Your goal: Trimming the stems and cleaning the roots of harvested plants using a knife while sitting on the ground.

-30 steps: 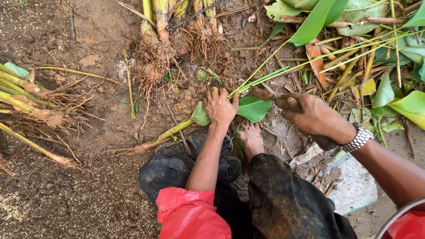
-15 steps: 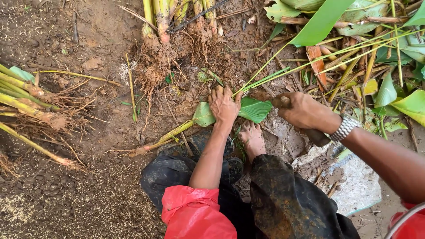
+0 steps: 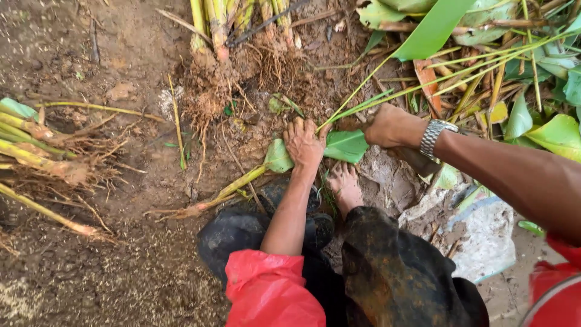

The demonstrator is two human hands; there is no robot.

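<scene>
- The left hand (image 3: pixel 304 143) presses flat, fingers spread, on a green leaf (image 3: pixel 345 145) lying on the mud.
- The right hand (image 3: pixel 390 126) is fisted round a dark tool handle (image 3: pixel 417 162), at the leaf's right edge.
- A bare foot (image 3: pixel 345 189) sits just below the leaf.
- Rooted stalks (image 3: pixel 36 151) lie well left; bare soil (image 3: pixel 121 54) lies between.
- Cut leaves (image 3: pixel 532 91) crowd the right.

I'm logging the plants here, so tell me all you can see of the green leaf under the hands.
The green leaf is broad, smooth and ribbed, lying flat on muddy soil. The left hand presses on its middle, hiding part of it; the right hand is at its right end. A pale yellow-green stalk runs from it down-left.
</scene>
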